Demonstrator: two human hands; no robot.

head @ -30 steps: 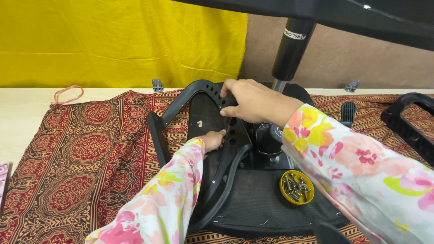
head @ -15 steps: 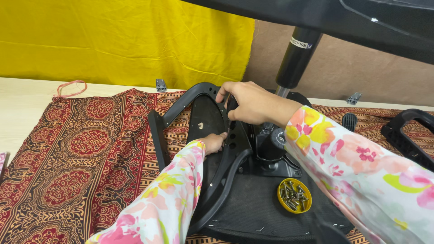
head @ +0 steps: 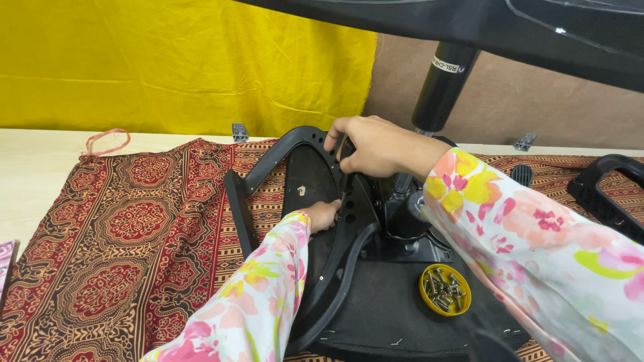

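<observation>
Patterned red cloth [head: 134,234] covered our tabletop [head: 40,161]; near its far edge our right hand [head: 376,144] gripped the black armrest frame [head: 295,144], our left hand [head: 322,216] pressed its plate, beside a yellow dish of screws [head: 445,289].

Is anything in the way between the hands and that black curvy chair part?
Nothing visible is. The right hand already grips the top of the black armrest frame, and the left hand reaches in under it, touching the frame's lower bar. The yellow dish of screws sits off to the side on the seat underside.
</observation>
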